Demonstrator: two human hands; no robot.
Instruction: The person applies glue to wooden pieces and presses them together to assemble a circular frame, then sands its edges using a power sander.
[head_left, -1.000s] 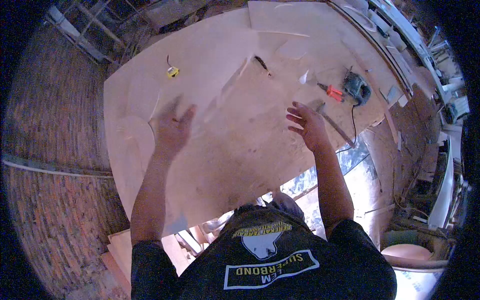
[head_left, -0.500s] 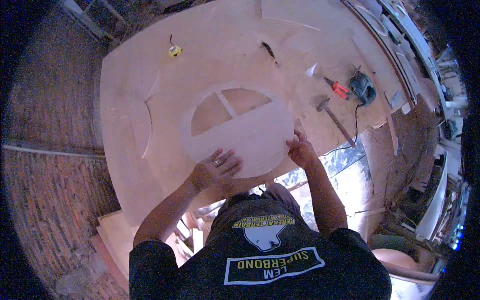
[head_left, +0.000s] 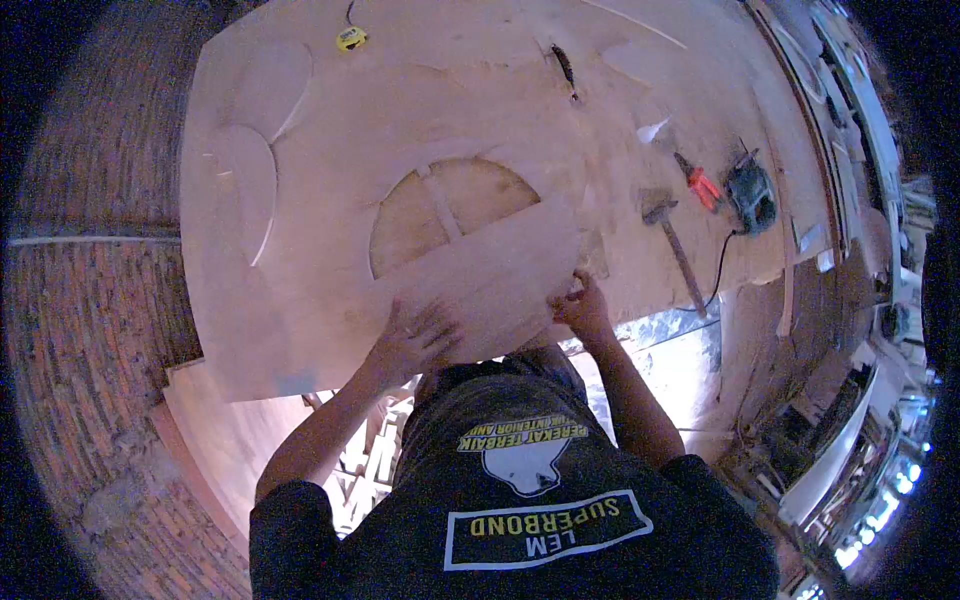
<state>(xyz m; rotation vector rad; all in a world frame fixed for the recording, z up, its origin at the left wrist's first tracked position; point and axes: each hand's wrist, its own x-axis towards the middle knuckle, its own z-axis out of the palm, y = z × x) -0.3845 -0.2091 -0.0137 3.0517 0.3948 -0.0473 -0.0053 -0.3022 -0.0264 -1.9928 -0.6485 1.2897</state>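
Observation:
A round pale wooden panel (head_left: 490, 268) lies on the large plywood sheet (head_left: 330, 330) close to my body. Two wedge-shaped openings, split by a narrow bar, are cut in its far half. My left hand (head_left: 418, 338) rests with fingers spread on the panel's near left part. At the panel's right edge is my right hand (head_left: 582, 303), its thumb and forefinger curled together at the rim. Whether the right fingers grip the edge or only touch it is too blurred to tell.
To the right lie a hammer (head_left: 680, 255), red-handled pliers (head_left: 703, 188) and a dark corded power tool (head_left: 750, 195). A yellow tape measure (head_left: 351, 39) and a dark brush-like item (head_left: 563, 68) are farther back. A brick wall (head_left: 90, 370) stands left.
The round panel has come into view under my hands, which were apart above the sheet. Since the middle frame, the view has shifted and both hands have stayed at the panel.

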